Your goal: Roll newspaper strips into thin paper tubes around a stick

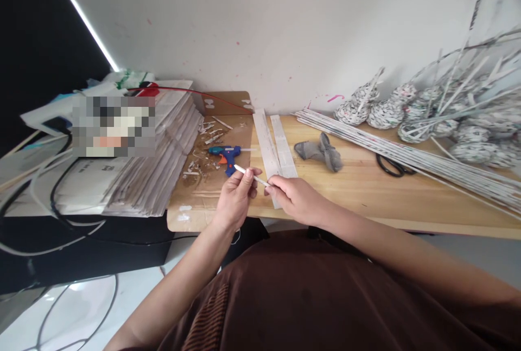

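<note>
Stick point(261, 180), thin and white.
I see my left hand point(236, 195) pinch it behind one tip, my right hand point(299, 199) the other end.

Grey bundle point(322, 153), perhaps gloves, on wooden table point(391, 202)

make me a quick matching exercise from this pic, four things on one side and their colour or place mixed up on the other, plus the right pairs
Things
1. Thin white stick
2. Glue gun
3. Grey cloth bundle
4. Paper stack

Colour or place
a. Right of the paper strips, on the wooden table
b. Piled at the left, beside the brown cardboard
c. In the grip of the left hand and the right hand
d. Blue, with an orange trigger

Right pairs: 1-c, 2-d, 3-a, 4-b
</note>
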A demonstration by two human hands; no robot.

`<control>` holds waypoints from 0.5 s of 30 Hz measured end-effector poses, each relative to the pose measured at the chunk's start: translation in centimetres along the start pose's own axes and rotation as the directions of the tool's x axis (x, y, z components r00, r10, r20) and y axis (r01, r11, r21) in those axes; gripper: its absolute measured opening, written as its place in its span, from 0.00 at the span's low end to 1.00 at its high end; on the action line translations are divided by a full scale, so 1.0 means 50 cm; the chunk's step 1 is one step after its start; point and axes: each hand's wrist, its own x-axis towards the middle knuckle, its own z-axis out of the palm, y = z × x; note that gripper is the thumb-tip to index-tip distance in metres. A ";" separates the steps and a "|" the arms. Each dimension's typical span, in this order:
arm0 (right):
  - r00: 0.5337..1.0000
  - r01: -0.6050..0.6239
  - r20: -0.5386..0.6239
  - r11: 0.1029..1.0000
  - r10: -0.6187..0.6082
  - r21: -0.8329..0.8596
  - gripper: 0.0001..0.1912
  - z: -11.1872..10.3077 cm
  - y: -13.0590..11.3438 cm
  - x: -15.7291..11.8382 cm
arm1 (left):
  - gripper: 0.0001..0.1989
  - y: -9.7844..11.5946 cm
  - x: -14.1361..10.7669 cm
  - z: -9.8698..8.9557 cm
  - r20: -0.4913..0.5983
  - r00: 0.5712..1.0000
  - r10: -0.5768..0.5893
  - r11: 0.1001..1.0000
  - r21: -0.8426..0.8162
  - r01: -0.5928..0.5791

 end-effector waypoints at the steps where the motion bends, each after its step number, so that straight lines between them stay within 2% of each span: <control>1: 1.000 -0.013 0.025 0.999 0.012 0.042 0.15 0.000 -0.001 0.000 | 0.12 0.000 -0.001 0.000 0.005 1.000 -0.012 1.000 0.003 0.012; 3: 0.981 -0.126 0.180 0.948 0.075 0.291 0.17 0.000 0.003 0.002 | 0.13 0.004 -0.004 0.001 0.032 0.999 -0.036 0.999 -0.008 0.037; 5: 0.914 -0.301 0.400 0.781 0.072 0.547 0.18 0.000 0.011 0.004 | 0.14 0.010 -0.006 0.003 0.057 0.997 -0.047 0.998 -0.031 0.049; 6: 0.878 -0.372 0.477 0.695 0.048 0.615 0.18 0.000 0.015 0.005 | 0.14 0.012 -0.007 0.004 0.063 0.997 -0.047 0.998 -0.041 0.050; 7: 0.856 -0.412 0.515 0.647 0.035 0.641 0.19 0.000 0.017 0.005 | 0.14 0.014 -0.008 0.005 0.064 0.997 -0.044 0.998 -0.045 0.047; 8: 0.855 -0.417 0.516 0.655 0.047 0.631 0.19 -0.001 0.018 0.005 | 0.14 0.014 -0.008 0.005 0.061 0.997 -0.044 0.998 -0.037 0.046; 9: 0.877 -0.382 0.475 0.714 0.079 0.587 0.19 -0.001 0.017 0.005 | 0.14 0.013 -0.008 0.004 0.056 0.997 -0.044 0.999 -0.017 0.045; 11: 0.954 -0.227 0.276 0.889 0.119 0.399 0.17 -0.001 0.010 0.004 | 0.14 0.010 -0.008 0.002 0.047 0.998 -0.043 0.998 0.045 0.041; 12: 0.983 -0.137 0.159 0.950 0.095 0.280 0.16 0.000 0.006 0.004 | 0.14 0.009 -0.008 0.001 0.047 0.998 -0.039 0.996 0.076 0.035; 13: 0.996 -0.068 0.074 0.980 0.055 0.188 0.14 0.001 0.003 0.004 | 0.14 0.007 -0.007 0.001 0.052 0.998 -0.032 0.995 0.100 0.027; 14: 0.999 -0.036 0.037 0.987 0.031 0.156 0.14 0.001 0.001 0.004 | 0.14 0.007 -0.007 0.000 0.061 0.998 -0.025 0.994 0.112 0.018; 15: 0.998 -0.048 0.058 0.978 0.037 0.201 0.15 0.002 0.000 0.005 | 0.13 0.007 -0.006 0.000 0.075 0.997 -0.019 0.994 0.111 0.010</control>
